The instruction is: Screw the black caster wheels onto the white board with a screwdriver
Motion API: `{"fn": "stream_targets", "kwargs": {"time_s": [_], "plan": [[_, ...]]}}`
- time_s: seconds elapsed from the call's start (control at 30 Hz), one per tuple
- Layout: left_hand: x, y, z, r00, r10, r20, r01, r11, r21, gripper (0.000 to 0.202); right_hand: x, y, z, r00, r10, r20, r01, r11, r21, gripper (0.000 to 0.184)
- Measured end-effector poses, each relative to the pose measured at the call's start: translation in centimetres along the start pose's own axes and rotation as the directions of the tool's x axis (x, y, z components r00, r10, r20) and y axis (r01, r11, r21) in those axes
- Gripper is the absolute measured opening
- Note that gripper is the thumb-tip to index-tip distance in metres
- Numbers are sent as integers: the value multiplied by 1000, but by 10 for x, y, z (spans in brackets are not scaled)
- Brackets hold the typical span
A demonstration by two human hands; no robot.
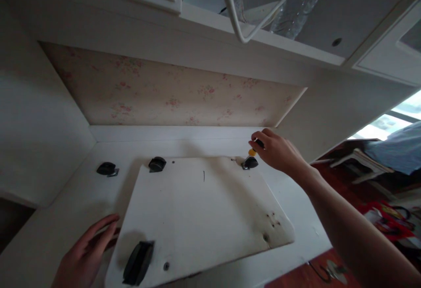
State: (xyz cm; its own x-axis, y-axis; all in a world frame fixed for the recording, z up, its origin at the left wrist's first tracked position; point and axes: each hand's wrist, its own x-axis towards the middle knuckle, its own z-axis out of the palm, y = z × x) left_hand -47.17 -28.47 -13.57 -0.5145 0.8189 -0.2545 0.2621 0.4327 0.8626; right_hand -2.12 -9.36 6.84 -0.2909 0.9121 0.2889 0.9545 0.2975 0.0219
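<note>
A white board (197, 209) lies flat with black caster wheels on its upper face. One caster (157, 164) stands at the far left corner, and another caster (138, 263) at the near left. My right hand (271, 147) is closed around a screwdriver (252, 152) with a yellow and black handle; its tip points down at the caster (250, 162) in the far right corner. Beside the board's left edge is my left hand (87, 250), fingers apart and slightly bent; whether they touch the edge I cannot tell. A loose caster (107, 168) lies left of the board.
The board rests on a white surface (79, 191) inside a white cabinet recess with a floral back panel (184, 95). Overhead, a white bent rod (241, 36) hangs before a shelf holding a clear plastic bottle (292, 14). A stool (358, 165) stands at right.
</note>
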Motion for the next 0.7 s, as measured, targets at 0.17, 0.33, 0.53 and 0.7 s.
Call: {"fn": "stream_targets", "kwargs": {"time_s": [0.17,0.33,0.53,0.7], "plan": [[32,-13,-18,963,254,-86,-232,950,208,44,-3,-6,-3,997,-73,29,72,997,38,40],[45,-7,-31,915,399,-53,-380,901,210,39,-1,2,3,998,46,39,-35,972,-232,39],[48,-4,-20,886,460,57,-456,845,278,29,8,25,22,995,-96,-27,97,994,46,31],[53,-4,-1,828,515,220,-560,753,345,33,12,33,25,996,-38,-80,32,996,-81,41]]}}
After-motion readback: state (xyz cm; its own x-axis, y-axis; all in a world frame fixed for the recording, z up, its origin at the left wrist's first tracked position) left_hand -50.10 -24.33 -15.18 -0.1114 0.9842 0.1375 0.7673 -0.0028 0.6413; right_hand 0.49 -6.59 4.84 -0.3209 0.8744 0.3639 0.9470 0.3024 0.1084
